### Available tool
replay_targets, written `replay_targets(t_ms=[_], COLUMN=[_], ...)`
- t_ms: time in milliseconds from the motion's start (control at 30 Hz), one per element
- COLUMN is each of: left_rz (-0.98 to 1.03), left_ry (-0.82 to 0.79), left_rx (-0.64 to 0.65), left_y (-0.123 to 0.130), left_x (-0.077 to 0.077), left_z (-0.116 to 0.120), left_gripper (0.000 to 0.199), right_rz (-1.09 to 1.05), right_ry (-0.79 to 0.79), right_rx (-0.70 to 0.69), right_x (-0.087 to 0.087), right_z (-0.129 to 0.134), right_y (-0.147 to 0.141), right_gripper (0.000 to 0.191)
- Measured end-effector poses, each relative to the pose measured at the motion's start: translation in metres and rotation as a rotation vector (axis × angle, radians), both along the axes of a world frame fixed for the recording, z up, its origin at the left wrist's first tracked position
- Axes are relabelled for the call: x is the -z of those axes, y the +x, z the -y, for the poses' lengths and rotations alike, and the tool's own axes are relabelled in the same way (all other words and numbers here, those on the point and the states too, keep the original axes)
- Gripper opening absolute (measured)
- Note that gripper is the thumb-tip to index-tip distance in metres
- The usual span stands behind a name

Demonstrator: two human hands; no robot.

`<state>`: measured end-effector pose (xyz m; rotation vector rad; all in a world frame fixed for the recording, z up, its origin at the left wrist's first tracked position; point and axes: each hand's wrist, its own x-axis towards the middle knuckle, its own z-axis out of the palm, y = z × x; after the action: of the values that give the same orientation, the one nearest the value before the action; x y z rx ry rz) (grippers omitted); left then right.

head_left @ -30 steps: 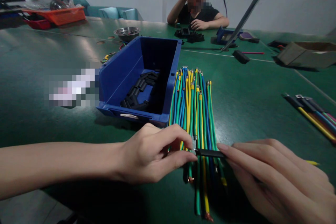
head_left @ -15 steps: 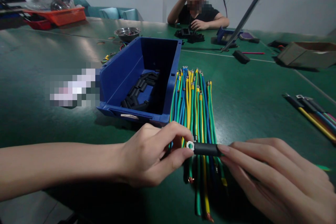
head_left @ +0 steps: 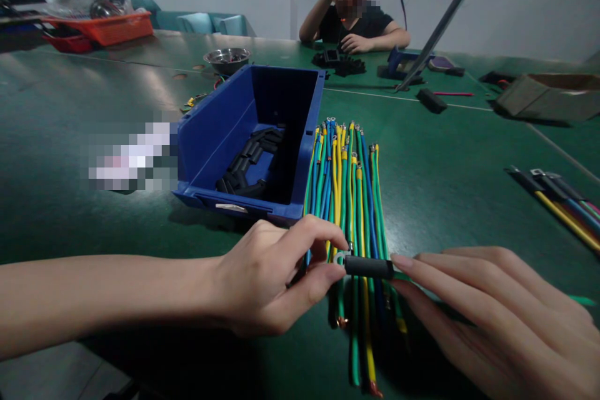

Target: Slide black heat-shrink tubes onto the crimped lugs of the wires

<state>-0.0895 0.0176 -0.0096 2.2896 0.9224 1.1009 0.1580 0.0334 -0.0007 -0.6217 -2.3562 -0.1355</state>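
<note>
A short black sleeve (head_left: 369,267) sits around the end of a green cable (head_left: 402,276), level above the table. A silvery ring terminal (head_left: 339,258) pokes out at its left end. My left hand (head_left: 281,275) pinches the sleeve's left end by the terminal, thumb below and index finger above. With its fingers pressed together, my right hand (head_left: 497,312) grips the green cable just past the sleeve's right end. Beneath both hands lies a bundle of green, yellow and blue cables (head_left: 344,200), many tipped with ring terminals, some ending in bare copper.
Behind my left hand stands a blue bin (head_left: 194,165) with several black sleeves (head_left: 248,159) inside. Finished-looking sleeved cables (head_left: 562,200) lie at the right. A cardboard box (head_left: 548,99), a metal bowl (head_left: 227,61) and a slanted pole (head_left: 445,22) stand farther back. Across the table sits a person (head_left: 359,25).
My right fingers have shifted slightly off the sleeve's right end, and some green cable now shows there. The ring terminal has turned a little. My left hand stays nearly in place.
</note>
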Motion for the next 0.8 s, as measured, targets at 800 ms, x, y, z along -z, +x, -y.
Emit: replay_targets(t_ms=[800], left_rz=[-0.151], left_ry=[0.078], left_rx=[-0.040], left_y=[0.0001], left_x=[-0.0056], left_z=[0.0019], left_gripper=[0.014], right_rz=[-0.007], right_ry=[0.034], right_rx=[0.032], right_x=[-0.0011], right_z=[-0.0036], right_y=[-0.0033], right_gripper=[0.031])
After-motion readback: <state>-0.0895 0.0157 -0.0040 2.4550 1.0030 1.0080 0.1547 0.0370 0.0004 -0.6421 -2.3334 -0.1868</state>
